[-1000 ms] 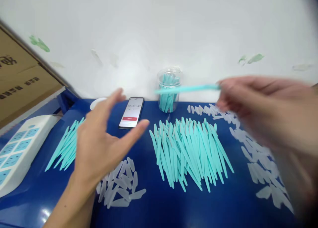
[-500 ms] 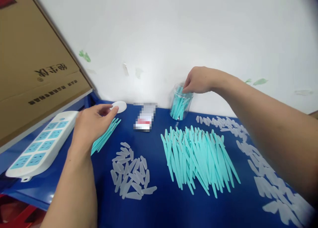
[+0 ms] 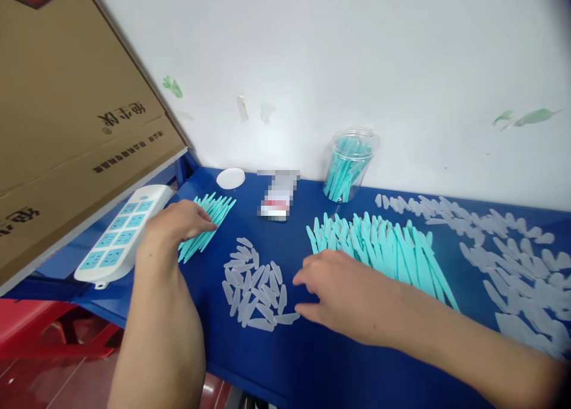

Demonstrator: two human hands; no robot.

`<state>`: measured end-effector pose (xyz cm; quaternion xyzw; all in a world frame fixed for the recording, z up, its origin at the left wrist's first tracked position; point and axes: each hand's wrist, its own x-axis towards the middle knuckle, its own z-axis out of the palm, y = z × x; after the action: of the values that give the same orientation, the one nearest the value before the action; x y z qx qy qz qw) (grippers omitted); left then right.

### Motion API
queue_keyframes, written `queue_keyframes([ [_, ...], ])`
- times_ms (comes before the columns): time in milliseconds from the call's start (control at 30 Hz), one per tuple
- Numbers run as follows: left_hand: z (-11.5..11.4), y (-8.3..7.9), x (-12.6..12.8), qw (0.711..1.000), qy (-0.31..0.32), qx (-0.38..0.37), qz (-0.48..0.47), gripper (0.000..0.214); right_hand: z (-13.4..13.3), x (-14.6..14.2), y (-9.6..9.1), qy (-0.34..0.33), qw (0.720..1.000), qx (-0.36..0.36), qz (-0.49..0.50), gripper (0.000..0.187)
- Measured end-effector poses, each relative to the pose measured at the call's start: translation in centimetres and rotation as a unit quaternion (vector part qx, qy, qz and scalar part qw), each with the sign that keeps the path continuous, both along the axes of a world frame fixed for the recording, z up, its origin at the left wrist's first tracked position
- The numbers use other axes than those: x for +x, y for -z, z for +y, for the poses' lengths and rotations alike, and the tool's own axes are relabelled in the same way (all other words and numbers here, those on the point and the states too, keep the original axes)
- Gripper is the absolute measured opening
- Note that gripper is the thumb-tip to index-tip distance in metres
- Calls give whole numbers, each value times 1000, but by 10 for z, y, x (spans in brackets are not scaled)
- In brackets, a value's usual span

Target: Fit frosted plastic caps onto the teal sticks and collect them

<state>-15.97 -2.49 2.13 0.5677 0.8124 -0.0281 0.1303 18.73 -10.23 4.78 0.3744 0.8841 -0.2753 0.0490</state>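
Note:
My left hand [image 3: 182,220] reaches over the small pile of turquoise eyebrow razors [image 3: 219,205] on the left, its fingers pinched together at the razors. How many it grips is hidden. My right hand [image 3: 328,287] holds nothing, its thumb and fingers apart, just right of a heap of translucent blade caps [image 3: 254,296]. Behind that hand spreads a large pile of turquoise eyebrow razors [image 3: 379,242], partly covered by the forearm. Against the wall, a clear plastic jar [image 3: 363,174] stands uncovered and leaning slightly, with many turquoise razors upright inside.
A round white lid [image 3: 231,178] and a blurred-out packet [image 3: 279,196] lie near the wall. A white power strip [image 3: 125,236] sits at the left, below a large cardboard box [image 3: 89,100]. More translucent caps [image 3: 526,278] cover the right side of the blue table [image 3: 276,361].
My right hand has left the jar and come down toward the near heap of caps, fingers spreading. My left hand has lowered onto the small razor pile. The view has shifted.

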Motion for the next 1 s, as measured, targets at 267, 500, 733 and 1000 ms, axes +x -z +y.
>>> queue_keyframes([
  [267,-7,-14,17,999,-13,-46,19,31,-20,-13,22,-63,998,14,16,3],
  [500,-23,-29,54,972,143,54,-178,39,-32,-14,32,-46,996,14,81,14],
  [733,-28,-26,120,918,236,90,-306,43,-7,45,5,242,904,-188,299,11],
  [1000,-35,-15,159,844,239,82,-473,27,30,81,25,417,663,-252,568,26],
])
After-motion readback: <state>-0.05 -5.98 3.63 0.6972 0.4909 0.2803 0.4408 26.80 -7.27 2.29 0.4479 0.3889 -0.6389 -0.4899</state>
